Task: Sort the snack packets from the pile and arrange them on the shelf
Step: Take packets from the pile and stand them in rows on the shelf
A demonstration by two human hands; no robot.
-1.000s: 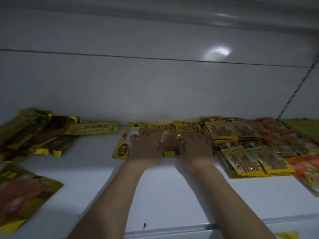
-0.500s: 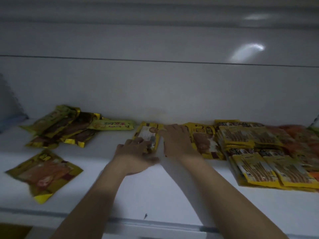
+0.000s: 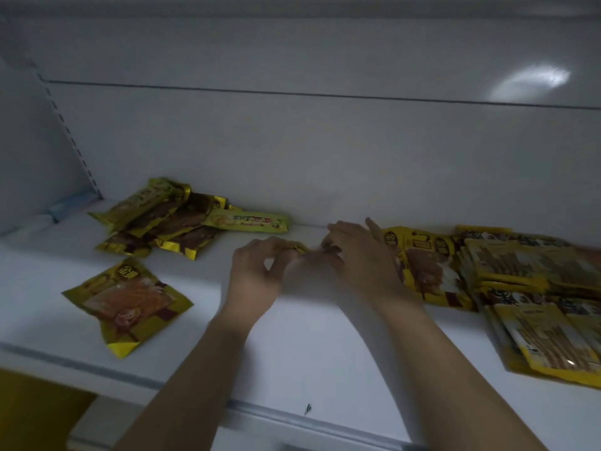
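Observation:
Both my hands meet at the middle of the white shelf (image 3: 318, 353). My left hand (image 3: 260, 271) and my right hand (image 3: 354, 255) hold a small yellow snack packet (image 3: 300, 247) between them, blurred and mostly hidden by the fingers. Right of my right hand lies a yellow packet with brown meat printed on it (image 3: 426, 265). Beyond it, neat stacks of yellow stick-snack packets (image 3: 533, 288) fill the right side. A loose pile of yellow and brown packets (image 3: 166, 219) lies at the back left. One single yellow packet (image 3: 126, 304) lies near the front left.
The shelf's white back wall (image 3: 325, 151) rises right behind the packets. A slotted upright (image 3: 68, 131) stands at the left corner. The shelf's front edge (image 3: 260, 411) runs across the bottom, with my forearms reaching over it.
The view has swung left. My hands have drawn together around the small packet, which lay flat under them a second ago.

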